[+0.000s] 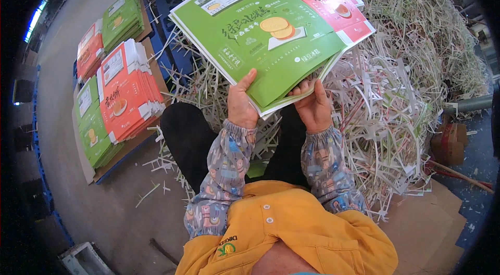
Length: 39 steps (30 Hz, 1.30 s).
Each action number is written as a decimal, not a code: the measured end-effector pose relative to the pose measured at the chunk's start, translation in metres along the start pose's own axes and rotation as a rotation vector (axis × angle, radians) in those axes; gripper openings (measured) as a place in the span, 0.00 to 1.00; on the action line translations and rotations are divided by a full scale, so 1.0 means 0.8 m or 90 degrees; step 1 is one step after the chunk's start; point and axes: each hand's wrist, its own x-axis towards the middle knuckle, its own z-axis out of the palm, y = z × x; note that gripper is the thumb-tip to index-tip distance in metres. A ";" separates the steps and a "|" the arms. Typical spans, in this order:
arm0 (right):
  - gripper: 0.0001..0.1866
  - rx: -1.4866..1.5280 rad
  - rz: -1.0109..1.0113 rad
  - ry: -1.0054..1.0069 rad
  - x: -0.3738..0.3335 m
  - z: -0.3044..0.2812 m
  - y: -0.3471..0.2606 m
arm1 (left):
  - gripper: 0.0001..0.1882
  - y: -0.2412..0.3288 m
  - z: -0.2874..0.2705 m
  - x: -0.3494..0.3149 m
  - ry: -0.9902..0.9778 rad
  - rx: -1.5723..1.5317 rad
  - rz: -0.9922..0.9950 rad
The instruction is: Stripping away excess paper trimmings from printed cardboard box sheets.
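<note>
A stack of printed packaging sheets (250, 20), green with a coral-red part on the right, lies tilted in front of me above my knees. My left hand (242, 99) grips its near left corner, thumb on top and the other fingers hidden beneath. At the near edge, the curled fingers of my right hand (314, 106) hold the lower right part of the sheets. There the top green sheet bows up, leaving a gap over the layers under it. Patterned sleeve covers wrap both forearms.
Left of me, stacks of red sheets (127, 90) and green sheets (89, 121) rest on cardboard. A blue pallet (162, 25) stands behind them. A big heap of shredded paper strips (385, 113) fills the right side. Flat cardboard (424, 223) and a thin stick (461, 175) lie at lower right.
</note>
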 end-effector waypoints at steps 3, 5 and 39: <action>0.13 0.110 0.124 -0.150 -0.006 -0.026 -0.016 | 0.19 0.012 0.002 0.012 -0.008 -0.028 -0.001; 0.12 0.072 0.209 -0.268 -0.012 -0.049 -0.052 | 0.18 0.043 -0.002 0.023 -0.032 -0.051 -0.011; 0.15 -0.443 -0.097 0.259 0.158 -0.100 -0.091 | 0.19 0.034 -0.029 0.010 -0.042 0.122 -0.010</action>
